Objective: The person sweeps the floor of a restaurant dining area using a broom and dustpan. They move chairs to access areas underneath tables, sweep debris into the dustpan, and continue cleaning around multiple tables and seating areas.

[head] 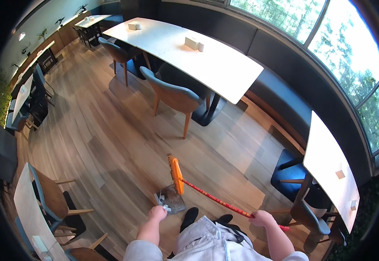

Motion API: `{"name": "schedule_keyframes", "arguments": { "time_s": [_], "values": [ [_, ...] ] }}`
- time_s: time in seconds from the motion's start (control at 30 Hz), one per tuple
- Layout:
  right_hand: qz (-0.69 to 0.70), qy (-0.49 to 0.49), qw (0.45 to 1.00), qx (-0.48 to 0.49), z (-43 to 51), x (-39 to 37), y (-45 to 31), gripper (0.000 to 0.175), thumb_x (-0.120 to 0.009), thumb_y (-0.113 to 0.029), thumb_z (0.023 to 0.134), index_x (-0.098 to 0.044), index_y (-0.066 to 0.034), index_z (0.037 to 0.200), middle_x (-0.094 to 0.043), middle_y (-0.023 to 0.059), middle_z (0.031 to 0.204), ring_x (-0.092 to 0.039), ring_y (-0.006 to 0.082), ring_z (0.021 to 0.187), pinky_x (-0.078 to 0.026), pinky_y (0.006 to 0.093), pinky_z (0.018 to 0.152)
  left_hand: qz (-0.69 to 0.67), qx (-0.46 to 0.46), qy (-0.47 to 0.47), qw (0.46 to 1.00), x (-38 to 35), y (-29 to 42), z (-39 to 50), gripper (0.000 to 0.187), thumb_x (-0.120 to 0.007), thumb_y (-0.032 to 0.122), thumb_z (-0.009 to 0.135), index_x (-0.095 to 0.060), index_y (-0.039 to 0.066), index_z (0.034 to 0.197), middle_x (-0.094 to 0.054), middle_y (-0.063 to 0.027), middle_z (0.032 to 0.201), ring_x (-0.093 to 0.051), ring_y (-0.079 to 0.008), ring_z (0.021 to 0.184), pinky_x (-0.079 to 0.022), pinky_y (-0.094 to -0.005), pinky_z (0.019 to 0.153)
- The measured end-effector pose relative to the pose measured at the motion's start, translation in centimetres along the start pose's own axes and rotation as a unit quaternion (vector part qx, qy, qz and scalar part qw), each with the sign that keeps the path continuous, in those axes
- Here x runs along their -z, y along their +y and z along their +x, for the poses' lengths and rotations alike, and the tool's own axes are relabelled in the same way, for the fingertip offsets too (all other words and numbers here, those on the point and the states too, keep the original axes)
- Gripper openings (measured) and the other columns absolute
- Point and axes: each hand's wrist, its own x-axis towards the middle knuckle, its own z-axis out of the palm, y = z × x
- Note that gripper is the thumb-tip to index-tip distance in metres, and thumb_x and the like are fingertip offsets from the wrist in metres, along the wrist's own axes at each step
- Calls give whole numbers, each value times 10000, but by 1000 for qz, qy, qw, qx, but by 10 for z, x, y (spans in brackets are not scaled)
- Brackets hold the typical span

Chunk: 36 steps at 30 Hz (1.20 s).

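Note:
My right hand (262,218) is closed around the red patterned handle of a broom (217,199). The broom's orange head (176,176) is at the floor, its bristles facing left, with its near end by a dustpan (173,199). My left hand (158,212) is closed at the dustpan's thin upright handle, just above the pan's near left side. Some whitish bits show in or by the pan; whether they are litter or part of it, I cannot tell. My black shoes (189,218) stand right beside the pan.
A long white table (222,65) with two chairs (173,94) stands ahead, before a dark bench (281,88) under windows. Another table (326,156) and chairs stand at the right. Tables and chairs (50,195) line the left side. Wood-look floor (121,143) lies between them.

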Motion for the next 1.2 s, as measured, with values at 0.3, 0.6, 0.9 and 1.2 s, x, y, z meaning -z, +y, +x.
{"name": "schedule_keyframes", "arguments": {
  "time_s": [0.3,0.6,0.9,1.2],
  "values": [
    [300,-109,946,-52,3,11,42,322,-745,-315,911,-740,-25,1052,-602,26,690,-544,129,549,-423,318,483,-1,95,-40,995,-23,-28,-18,385,-619,413,909,-746,118,1121,-712,-146,1226,-654,-350,1182,-533,-479,986],
    [363,-169,916,12,151,78,25,322,-809,-330,870,-690,-39,938,-559,8,654,-495,109,521,-377,299,468,-47,142,17,989,16,3,-36,379,-697,451,848,-767,182,1106,-733,-151,1163,-690,-336,1101,-543,-454,959],
    [298,-233,919,111,257,233,-157,326,-788,-301,894,-675,-26,1028,-558,16,719,-470,106,533,-373,295,468,-235,96,38,966,22,3,25,339,-703,413,872,-766,158,1086,-758,-98,1090,-726,-264,984,-567,-415,878],
    [156,-175,964,124,308,338,-444,325,-808,-356,848,-736,-45,913,-621,39,731,-537,141,566,-425,325,514,-350,109,19,930,151,-97,168,288,-731,334,887,-752,80,1021,-751,-155,983,-726,-282,932,-566,-414,820]
  ]
}}
